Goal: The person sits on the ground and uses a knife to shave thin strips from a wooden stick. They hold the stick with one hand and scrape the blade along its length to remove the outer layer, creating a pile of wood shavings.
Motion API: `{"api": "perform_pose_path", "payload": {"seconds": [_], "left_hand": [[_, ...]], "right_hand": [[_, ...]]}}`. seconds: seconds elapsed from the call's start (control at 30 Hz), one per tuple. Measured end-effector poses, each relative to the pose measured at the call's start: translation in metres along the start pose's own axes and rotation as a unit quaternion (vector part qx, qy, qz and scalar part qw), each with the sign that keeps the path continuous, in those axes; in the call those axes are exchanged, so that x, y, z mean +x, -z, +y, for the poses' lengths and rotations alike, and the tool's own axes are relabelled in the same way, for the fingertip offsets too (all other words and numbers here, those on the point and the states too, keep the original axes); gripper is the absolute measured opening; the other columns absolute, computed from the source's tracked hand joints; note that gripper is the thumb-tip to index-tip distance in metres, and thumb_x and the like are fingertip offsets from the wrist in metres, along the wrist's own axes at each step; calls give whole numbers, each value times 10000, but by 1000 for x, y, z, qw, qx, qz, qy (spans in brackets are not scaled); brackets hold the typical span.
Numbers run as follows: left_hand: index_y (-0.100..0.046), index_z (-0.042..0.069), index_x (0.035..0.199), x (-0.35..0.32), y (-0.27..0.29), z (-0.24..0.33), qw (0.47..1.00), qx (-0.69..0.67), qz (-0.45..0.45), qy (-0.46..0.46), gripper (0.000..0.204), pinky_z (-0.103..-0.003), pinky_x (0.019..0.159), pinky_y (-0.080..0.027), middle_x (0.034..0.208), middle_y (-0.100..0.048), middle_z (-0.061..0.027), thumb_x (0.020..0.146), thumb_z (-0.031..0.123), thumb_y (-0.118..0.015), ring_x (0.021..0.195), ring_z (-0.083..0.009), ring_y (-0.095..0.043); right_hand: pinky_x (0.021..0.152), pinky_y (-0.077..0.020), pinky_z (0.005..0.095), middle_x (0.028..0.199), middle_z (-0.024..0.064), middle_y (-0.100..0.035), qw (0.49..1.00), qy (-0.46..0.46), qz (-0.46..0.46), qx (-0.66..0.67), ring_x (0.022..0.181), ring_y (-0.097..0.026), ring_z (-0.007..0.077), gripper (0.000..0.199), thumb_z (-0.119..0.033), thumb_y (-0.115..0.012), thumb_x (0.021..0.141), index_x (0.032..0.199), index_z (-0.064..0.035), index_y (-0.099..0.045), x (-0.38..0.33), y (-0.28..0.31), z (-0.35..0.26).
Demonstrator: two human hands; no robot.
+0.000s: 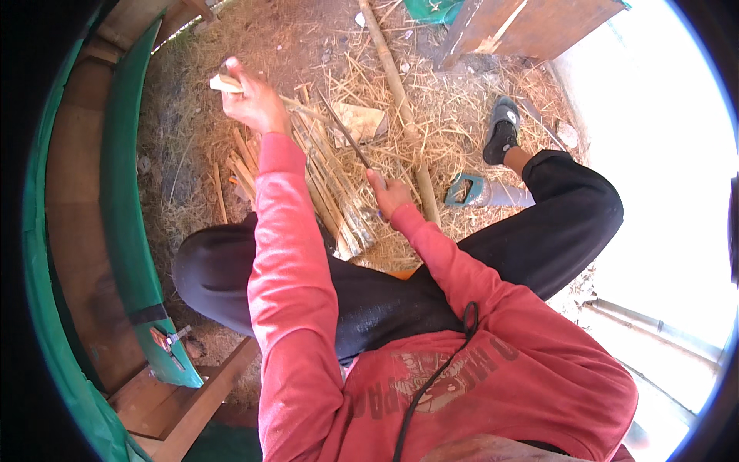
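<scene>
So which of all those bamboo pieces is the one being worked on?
The thin bamboo strip gripped in the left hand, raised above the ground. The other strips lie bundled on the straw; the long round pole lies untouched.

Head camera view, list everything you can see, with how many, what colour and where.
bamboo strip: one, pale tan, held up in the left hand
knife: one, dark thin blade, held in the right hand
bamboo pole: one, tan, lying on the straw ahead
split bamboo strips: a bundle, tan, on the ground between the hands
handsaw: one, teal handle, on the straw by the right leg
straw: scattered, yellow, over the ground
wooden board: one, brown, top right
shoe: one, dark grey, on the right foot
left hand: raised, gripping the strip
right hand: gripping the knife
</scene>
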State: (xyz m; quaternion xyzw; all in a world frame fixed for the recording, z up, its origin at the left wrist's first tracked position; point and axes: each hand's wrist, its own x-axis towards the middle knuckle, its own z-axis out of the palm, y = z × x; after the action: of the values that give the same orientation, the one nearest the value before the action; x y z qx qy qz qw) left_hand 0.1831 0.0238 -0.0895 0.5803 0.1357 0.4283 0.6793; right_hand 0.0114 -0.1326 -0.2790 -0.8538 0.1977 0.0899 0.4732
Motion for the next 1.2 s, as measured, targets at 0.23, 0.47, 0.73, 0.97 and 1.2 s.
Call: {"api": "perform_pose_path", "payload": {"seconds": [0.23,0.47,0.73,0.97,1.2], "left_hand": [[-499,15,655,5,8,-7,994,92,50,-32,482,-343,473,-342,545,-419,-11,958,375,-604,497,-131,-377],[-551,-51,703,1,1,-1,994,89,60,-34,505,-372,523,-402,594,-484,-47,961,380,-597,546,-169,-422],[-506,-8,642,4,5,-1,993,96,72,-18,558,-412,522,-355,579,-449,-34,958,445,-583,543,-178,-366],[-538,6,703,13,11,-16,992,88,92,-17,474,-358,482,-351,542,-443,-32,949,405,-608,496,-143,-421],[-493,25,684,11,10,-18,989,79,86,-96,427,-348,470,-365,557,-457,-25,976,327,-569,491,-140,-415]], "right_hand": [[542,-428,405,550,147,-538,968,181,41,169,505,-533,288,517,-451,-570,941,690,0,-596,-27,20,-38],[736,-504,460,840,250,-680,998,-51,-44,-1,741,-662,403,768,-670,-517,858,1016,66,-671,-3,-9,18],[358,-286,283,470,-46,-350,907,-131,-179,359,365,-342,77,533,-568,-594,902,641,-131,-436,-2,21,-17],[653,-481,429,667,196,-609,990,106,-12,95,648,-604,299,577,-523,-532,930,801,26,-651,-34,2,-19],[873,-491,470,935,323,-660,993,-58,-99,-6,955,-637,469,819,-689,-479,872,1014,96,-665,-4,-15,35]]}}
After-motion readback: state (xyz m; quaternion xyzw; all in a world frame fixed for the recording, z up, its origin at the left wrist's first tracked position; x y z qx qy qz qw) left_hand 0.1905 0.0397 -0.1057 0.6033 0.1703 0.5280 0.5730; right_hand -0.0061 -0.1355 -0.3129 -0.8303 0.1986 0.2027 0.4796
